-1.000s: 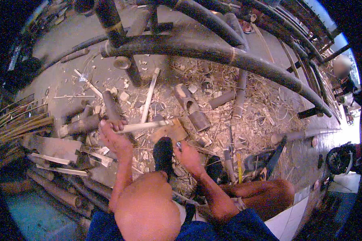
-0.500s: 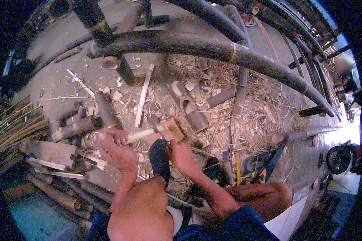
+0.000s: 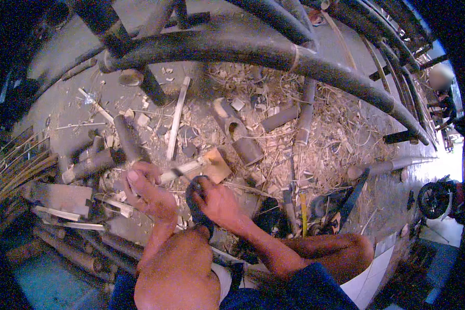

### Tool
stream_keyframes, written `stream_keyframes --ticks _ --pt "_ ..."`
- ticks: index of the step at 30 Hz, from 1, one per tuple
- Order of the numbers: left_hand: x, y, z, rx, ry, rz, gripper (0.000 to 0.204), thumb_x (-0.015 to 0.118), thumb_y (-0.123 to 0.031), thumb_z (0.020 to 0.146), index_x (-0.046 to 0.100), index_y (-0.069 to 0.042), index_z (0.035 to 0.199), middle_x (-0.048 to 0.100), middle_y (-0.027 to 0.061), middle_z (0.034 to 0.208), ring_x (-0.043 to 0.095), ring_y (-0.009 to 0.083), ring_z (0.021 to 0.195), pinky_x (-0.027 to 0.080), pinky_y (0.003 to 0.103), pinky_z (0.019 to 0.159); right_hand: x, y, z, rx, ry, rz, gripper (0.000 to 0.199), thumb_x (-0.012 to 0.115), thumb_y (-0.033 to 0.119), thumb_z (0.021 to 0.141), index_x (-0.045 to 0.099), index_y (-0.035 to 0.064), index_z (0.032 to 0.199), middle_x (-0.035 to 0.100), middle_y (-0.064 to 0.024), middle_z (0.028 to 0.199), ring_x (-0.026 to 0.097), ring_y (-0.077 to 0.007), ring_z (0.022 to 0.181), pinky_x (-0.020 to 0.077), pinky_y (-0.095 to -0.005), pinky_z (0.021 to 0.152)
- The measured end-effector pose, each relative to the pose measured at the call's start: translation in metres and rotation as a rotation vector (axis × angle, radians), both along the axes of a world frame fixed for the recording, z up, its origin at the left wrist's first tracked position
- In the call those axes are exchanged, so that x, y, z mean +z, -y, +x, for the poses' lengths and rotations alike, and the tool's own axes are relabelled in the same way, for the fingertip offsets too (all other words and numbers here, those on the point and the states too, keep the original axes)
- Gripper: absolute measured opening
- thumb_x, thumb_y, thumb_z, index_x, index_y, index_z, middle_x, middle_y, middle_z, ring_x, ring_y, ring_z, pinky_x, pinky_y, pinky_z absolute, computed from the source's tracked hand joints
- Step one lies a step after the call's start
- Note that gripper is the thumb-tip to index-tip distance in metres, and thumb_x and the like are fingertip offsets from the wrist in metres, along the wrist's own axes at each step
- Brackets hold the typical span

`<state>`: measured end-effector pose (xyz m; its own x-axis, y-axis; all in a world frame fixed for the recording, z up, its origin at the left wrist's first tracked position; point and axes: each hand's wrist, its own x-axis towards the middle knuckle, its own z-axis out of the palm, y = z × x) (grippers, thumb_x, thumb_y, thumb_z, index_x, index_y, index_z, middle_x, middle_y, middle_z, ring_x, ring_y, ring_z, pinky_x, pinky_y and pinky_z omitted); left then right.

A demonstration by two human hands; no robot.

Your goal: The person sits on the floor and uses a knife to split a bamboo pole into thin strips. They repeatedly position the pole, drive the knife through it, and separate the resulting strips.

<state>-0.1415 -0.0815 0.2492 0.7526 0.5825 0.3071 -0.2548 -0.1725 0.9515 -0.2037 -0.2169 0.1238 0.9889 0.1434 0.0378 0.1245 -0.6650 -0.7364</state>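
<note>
- The left hand [image 3: 149,188] grips one end of a pale bamboo strip [image 3: 187,169], its fingers [image 3: 139,181] curled shut around the strip's lower-left end.
- The strip's long axis runs from lower left to upper right (rising only slightly), and its far end points toward a flat tan wooden block [image 3: 218,164], on which it appears to rest.
- The right hand [image 3: 217,199] is closed round a dark-handled blade [image 3: 197,199] just below the strip's middle; its fingers are wrapped on the handle, and how the edge meets the strip cannot be told.
- Both hands sit near each other above the person's bare knee [image 3: 178,268], low in the centre of the view.
- The floor [image 3: 67,88] around is littered with shavings [image 3: 325,139] and short dark bamboo sections [image 3: 280,119].
- Another pale slat [image 3: 176,118] lies nearly upright in the picture, well beyond the left hand.
- A thick dark curved pole [image 3: 294,57] arches across the top of the view, part of a bent frame.
</note>
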Motion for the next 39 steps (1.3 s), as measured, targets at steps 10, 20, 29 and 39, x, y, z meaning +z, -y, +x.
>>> stream_keyframes --ticks 10,20,29,39 --pt "-0.009 0.003 0.005 -0.064 0.076 -0.055 0.039 0.042 -0.037 0.102 0.044 -0.007 0.078 0.044 0.0020 0.063 0.036 0.0101 0.057 0.028 0.027 0.053 -0.023 0.014 0.000 -0.061 -0.054 -0.047 0.030 0.064 0.031 0.089 0.058 0.0057 0.104 0.064 -0.0233 0.074 0.063 -0.0439 0.069 0.0492 -0.0528 0.061" --pt "-0.014 0.005 -0.002 -0.204 0.187 0.016 0.039 0.038 -0.036 0.104 0.040 -0.007 0.076 0.042 0.0024 0.058 0.036 0.0099 0.054 0.030 0.026 0.051 0.026 0.016 0.017 -0.141 -0.234 -0.079 0.026 0.065 0.026 0.088 0.059 0.0037 0.098 0.066 -0.0229 0.077 0.065 -0.0434 0.072 0.0527 -0.0490 0.063" --pt "-0.019 0.004 0.001 -0.265 0.073 0.152 0.040 0.039 -0.037 0.102 0.042 -0.007 0.076 0.044 0.0031 0.063 0.037 0.0105 0.055 0.029 0.027 0.050 -0.039 0.025 0.003 -0.140 -0.259 -0.028 0.029 0.066 0.022 0.087 0.055 0.0051 0.108 0.066 -0.0244 0.090 0.064 -0.0439 0.077 0.0511 -0.0503 0.065" --pt "-0.020 0.009 0.000 -0.181 0.138 0.084 0.038 0.039 -0.036 0.102 0.039 -0.008 0.078 0.044 0.0035 0.061 0.036 0.0096 0.055 0.028 0.026 0.049 -0.004 0.009 0.008 -0.078 0.196 0.093 0.028 0.063 0.033 0.089 0.061 0.0048 0.092 0.063 -0.0224 0.068 0.064 -0.0439 0.065 0.0511 -0.0530 0.057"
